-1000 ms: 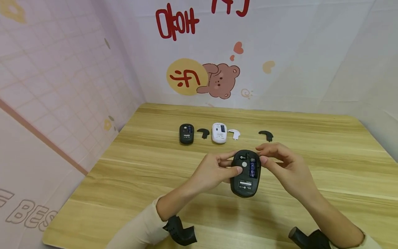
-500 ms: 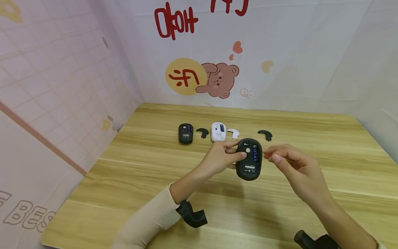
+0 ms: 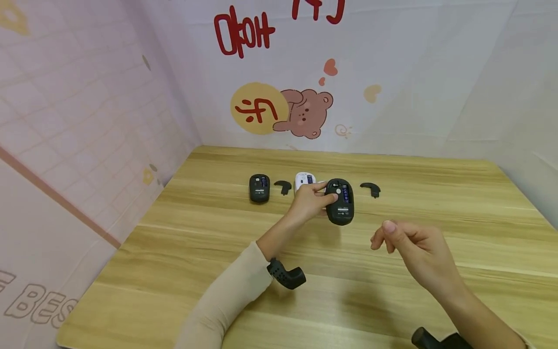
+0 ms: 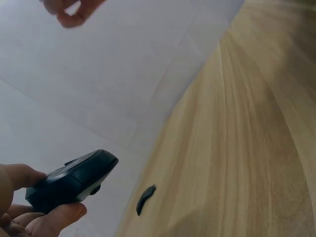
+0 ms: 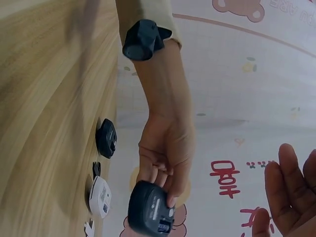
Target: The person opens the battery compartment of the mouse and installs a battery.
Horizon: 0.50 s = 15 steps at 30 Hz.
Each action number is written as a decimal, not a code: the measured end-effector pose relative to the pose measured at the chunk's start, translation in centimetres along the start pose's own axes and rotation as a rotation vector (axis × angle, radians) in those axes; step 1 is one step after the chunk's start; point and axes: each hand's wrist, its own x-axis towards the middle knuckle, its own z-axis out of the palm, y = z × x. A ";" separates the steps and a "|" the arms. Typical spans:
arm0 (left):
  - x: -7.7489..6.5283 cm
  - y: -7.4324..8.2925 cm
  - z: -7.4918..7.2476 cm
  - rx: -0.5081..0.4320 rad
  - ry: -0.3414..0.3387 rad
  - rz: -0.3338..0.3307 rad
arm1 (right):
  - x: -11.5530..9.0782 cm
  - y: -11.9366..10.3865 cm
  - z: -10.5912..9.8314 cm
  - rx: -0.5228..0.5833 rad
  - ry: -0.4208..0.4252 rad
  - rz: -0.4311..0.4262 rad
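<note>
A black computer mouse, underside up, is pinched between the thumb and fingers of my left hand, raised above the table. Its battery slot is uncovered, with a dark blue battery inside. In the left wrist view the mouse appears side-on. My right hand hovers to the right, apart from the mouse, fingers loosely bent and holding nothing. Behind the held mouse lies a black battery cover. A white mouse is partly hidden by my left hand.
Farther left on the wooden table are another upturned black mouse and a black cover. A white cover lies beside the white mouse in the right wrist view. A printed cloth wall stands behind the table.
My left hand has carried the black mouse away from me, toward the row on the table. My right hand has let go of the mouse and drawn back to the right.
</note>
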 end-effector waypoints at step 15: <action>4.4 -3.2 2.0 0.134 0.080 0.048 | -0.3 0.2 0.8 -0.063 -0.036 -0.008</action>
